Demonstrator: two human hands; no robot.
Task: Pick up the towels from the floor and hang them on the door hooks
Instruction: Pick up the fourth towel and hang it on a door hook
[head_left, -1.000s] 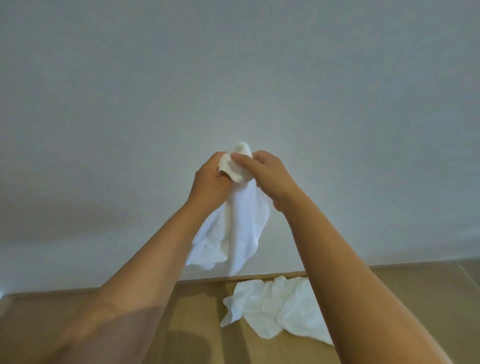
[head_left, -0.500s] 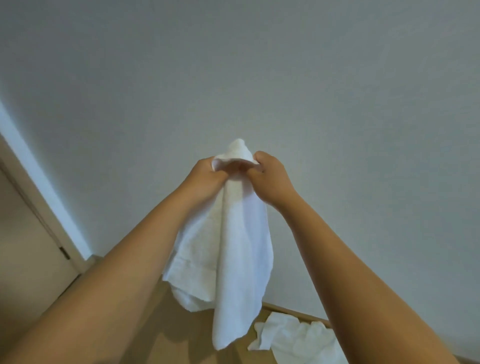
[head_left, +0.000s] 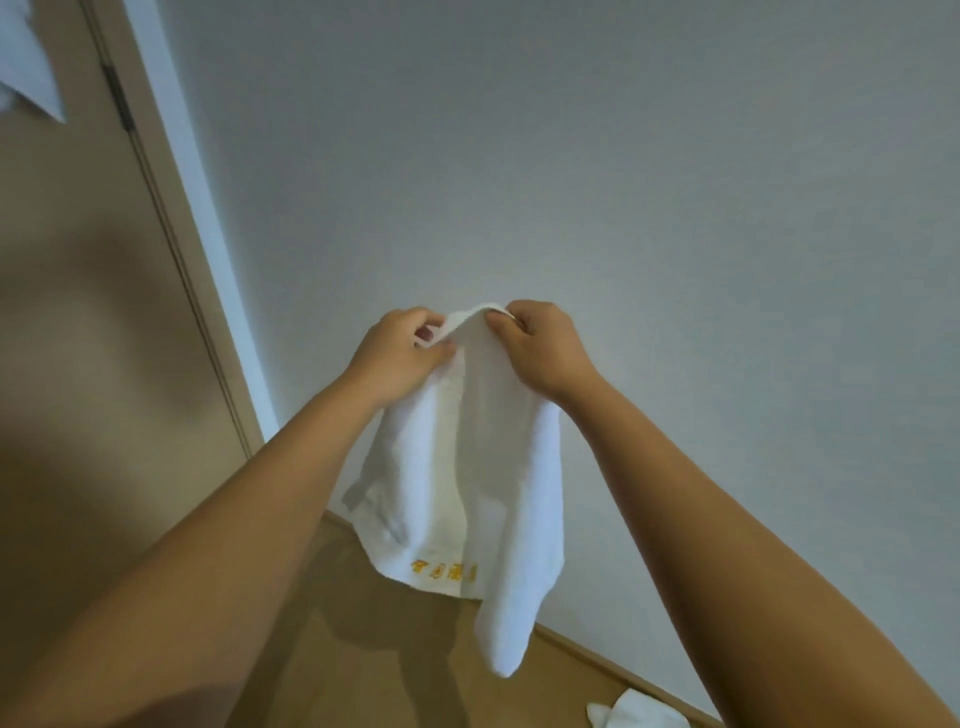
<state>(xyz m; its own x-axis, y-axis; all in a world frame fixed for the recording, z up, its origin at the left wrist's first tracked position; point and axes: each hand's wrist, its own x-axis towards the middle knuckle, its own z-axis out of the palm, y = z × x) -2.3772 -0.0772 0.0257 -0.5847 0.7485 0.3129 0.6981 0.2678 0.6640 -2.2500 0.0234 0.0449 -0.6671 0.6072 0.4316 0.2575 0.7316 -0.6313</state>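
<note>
A white towel with yellow lettering near its lower hem hangs in front of me. My left hand and my right hand pinch its top edge close together, at chest height before the pale wall. A second white towel lies crumpled on the wooden floor at the bottom edge, partly cut off. A beige door stands at the left. A corner of white cloth hangs high on the door at the top left. No hook is visible.
The door's frame and hinge run diagonally at the upper left beside a white trim strip. A plain pale wall fills the middle and right. Wooden floor and a skirting board show below.
The view has swung left and up: the door came into sight and the floor towel slid to the bottom edge. The held towel has opened out and hangs longer between my hands.
</note>
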